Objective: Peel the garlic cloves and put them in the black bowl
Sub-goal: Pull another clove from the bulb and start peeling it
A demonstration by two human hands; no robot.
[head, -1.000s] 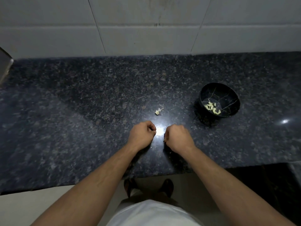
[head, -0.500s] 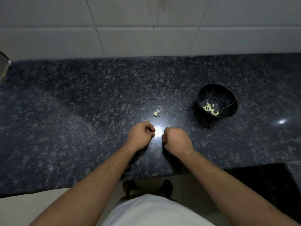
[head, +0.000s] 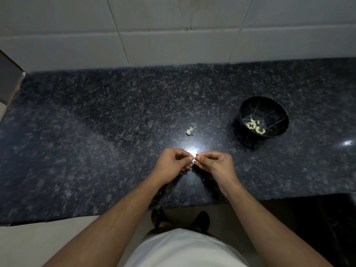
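We stood at the counter [head: 96,151], dark speckled stone running out to both sides under a tiled wall [head: 173,35]. The bowl [head: 244,106] sat on it ahead and to our right, well apart from our hands, with a small heap of peeled cloves [head: 255,126] lying in its bottom. A scrap of peel [head: 189,131] lay on the stone just ahead of our hands, slightly to the left.

Our left hand [head: 170,164] and right hand [head: 217,163] met near the counter's front edge, fingers curled, both pinching one clove [head: 195,158] between thumb and fingertips. The clove was small and half lost against a bright glare on the stone, so we could not tell which way its long axis ran or how much skin was left on it. Small pale bits beneath the left fingers looked like loose skin.

What the coming move turned on, as we judged it, was this: the bowl lay to the right and farther from us than the clove, so the right hand was the nearer one. Once the skin was off, that hand would carry the clove forward and rightward over the near rim.
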